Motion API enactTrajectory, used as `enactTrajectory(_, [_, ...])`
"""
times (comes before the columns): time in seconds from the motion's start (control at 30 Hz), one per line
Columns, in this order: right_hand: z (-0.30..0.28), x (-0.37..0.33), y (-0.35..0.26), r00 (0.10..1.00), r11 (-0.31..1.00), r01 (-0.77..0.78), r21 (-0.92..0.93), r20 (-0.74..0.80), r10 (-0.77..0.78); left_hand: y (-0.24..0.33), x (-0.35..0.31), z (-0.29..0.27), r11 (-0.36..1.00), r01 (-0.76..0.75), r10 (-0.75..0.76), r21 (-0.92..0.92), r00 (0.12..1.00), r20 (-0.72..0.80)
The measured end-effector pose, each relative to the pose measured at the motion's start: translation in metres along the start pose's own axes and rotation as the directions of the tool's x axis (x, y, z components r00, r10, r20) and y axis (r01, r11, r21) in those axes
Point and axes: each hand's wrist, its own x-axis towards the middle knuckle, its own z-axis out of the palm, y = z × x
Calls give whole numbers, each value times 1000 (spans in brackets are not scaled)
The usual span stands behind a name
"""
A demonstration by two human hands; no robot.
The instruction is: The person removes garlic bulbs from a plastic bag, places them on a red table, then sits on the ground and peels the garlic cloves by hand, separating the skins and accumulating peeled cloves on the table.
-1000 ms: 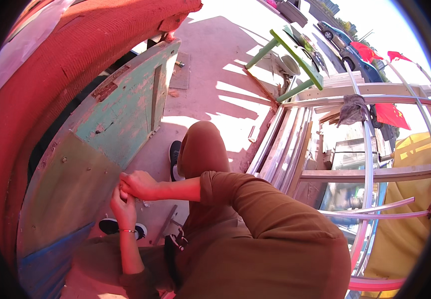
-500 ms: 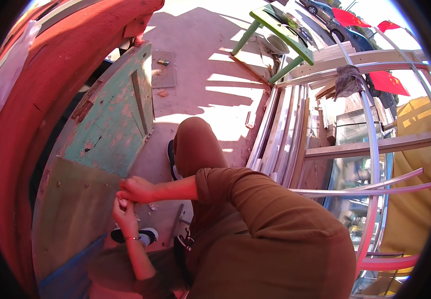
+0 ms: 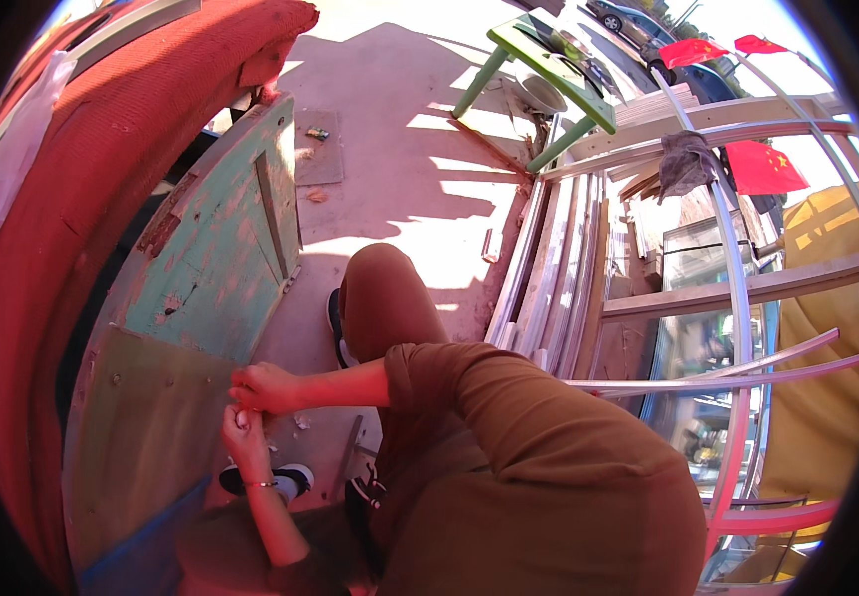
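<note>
My two hands meet beside the right edge of a worn board, its upper part painted green (image 3: pixel 213 283) and its lower part bare brown (image 3: pixel 156 397). My right hand (image 3: pixel 265 387) is closed, fingers bunched together, just above the left. Below it my left hand (image 3: pixel 245 437), with a thin bracelet at the wrist, is closed in a pinch. A small pale bit (image 3: pixel 243 419) shows at the left fingertips; its kind is too small to tell. Whether the right fingers hold part of it is hidden.
A red cloth-covered mass (image 3: pixel 72 199) runs along the left. Ahead stands a green bench (image 3: pixel 554 70) with a bowl (image 3: pixel 541 94) beneath. Long metal profiles (image 3: pixel 559 268), curved bars and a yellow cloth (image 3: pixel 815 377) fill the right. Pale scraps (image 3: pixel 302 421) lie on the floor near my shoes.
Both hands stay together and have shifted only slightly, the right a little lower in the picture. The view has moved a bit; the pinch looks much the same.
</note>
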Motion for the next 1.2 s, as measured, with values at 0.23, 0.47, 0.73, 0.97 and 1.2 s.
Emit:
enactTrajectory(0.23, [-5, -1, -4, 998, 995, -65, -75, -3, 65, 14, -4, 3, 992, -64, 58, 107, 997, 56])
enactTrajectory(0.47, [0, 4, 7, 994, 969, -32, -245, 92, 56, 18, -8, 8, 967, -105, 105, 234, 994, 13])
enactTrajectory(0.73, [3, 7, 15, 997, 996, -72, -56, -6, 71, -20, 5, -15, 996, 66, -66, 53, 998, 7])
enactTrajectory(0.97, [-11, 7, -12, 979, 979, -202, -19, 33, 203, -2, 0, -6, 990, -6, 22, 140, 994, -111])
enactTrajectory(1.2, [-34, 8, -10, 951, 881, -305, 362, 164, 262, 26, 3, 6, 987, -112, 136, 111, 960, -244])
